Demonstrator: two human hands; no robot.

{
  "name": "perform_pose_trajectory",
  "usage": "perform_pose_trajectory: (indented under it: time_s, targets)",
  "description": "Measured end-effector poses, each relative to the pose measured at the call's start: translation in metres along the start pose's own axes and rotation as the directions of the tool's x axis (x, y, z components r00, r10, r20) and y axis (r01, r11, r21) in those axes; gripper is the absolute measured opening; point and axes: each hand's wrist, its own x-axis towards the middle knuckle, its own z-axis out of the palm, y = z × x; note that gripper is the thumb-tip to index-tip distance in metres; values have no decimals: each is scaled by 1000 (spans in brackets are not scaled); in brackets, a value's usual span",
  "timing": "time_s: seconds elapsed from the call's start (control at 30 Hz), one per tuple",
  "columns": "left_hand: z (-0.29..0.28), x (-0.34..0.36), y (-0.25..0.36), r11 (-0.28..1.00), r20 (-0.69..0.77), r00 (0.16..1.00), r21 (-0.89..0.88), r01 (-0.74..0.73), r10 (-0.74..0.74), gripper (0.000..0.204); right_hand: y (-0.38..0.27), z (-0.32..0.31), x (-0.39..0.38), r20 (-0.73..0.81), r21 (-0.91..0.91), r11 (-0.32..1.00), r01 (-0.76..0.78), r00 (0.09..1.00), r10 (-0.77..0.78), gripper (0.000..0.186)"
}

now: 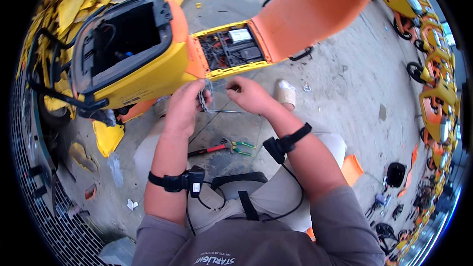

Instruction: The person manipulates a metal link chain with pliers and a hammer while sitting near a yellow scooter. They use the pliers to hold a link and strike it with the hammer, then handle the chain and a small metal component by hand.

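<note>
My left hand [186, 102] is closed around a tangle of thin grey wire [204, 94], beside the yellow and orange scooter body [152, 76]. A thin metal rod [226, 112] shows just below that hand; whether the hand holds it I cannot tell. To its right, my right hand [246, 95] has its fingers curled together, and what they hold, if anything, is hidden. Just beyond both hands lies the scooter's uncovered floor compartment [215, 74], with dark wiring [217, 54], black parts and a silver box [239, 35] inside.
Between my feet lie a red-and-black-handled tool [209, 149] and green-handled pliers [242, 148]. An orange front panel [310, 15] rises at the far right of the compartment. Yellow panels [79, 0] are heaped at far left. More scooters [436, 88] line the right side.
</note>
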Motion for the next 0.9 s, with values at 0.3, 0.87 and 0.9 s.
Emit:
perform_pose_trajectory:
  time_s: [0.3, 0.87, 0.9]
  targets:
    - [14, -26, 15, 990, 16, 999, 140, -33, 32, 89, 255, -23, 14, -284, -131, 843, -522, 834, 473, 31]
    - [-30, 21, -40, 715, -188, 982, 683, 150, -26, 58, 459, -68, 17, -690, -31, 579, -815, 436, 577, 48]
    - [-30, 26, -40, 714, -193, 980, 681, 163, -40, 58, 466, -68, 20, -708, -13, 553, -833, 398, 583, 47]
